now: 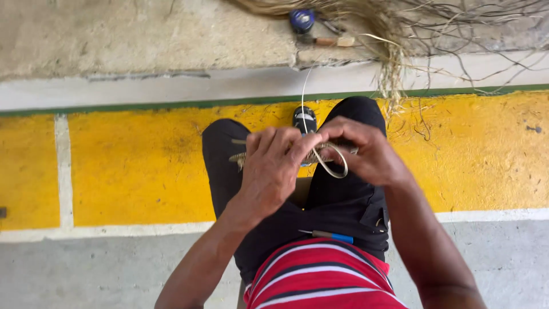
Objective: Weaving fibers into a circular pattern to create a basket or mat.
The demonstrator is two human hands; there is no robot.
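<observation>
Above black-trousered knees (343, 194), 2 hands work a pale, flat fibre strip (333, 163) — left hand (273, 166) pinching a braided length, right hand (366, 150) closed on the looped strand; dry fibres (394, 23) lie well beyond the knees.

The floor (131, 166) is painted yellow with white lines; beyond its green stripe (114, 107) a rough concrete ledge (143, 34) carries dry fibres (394, 23), a small blue object (301, 19) and a wooden-handled tool (329, 41).
</observation>
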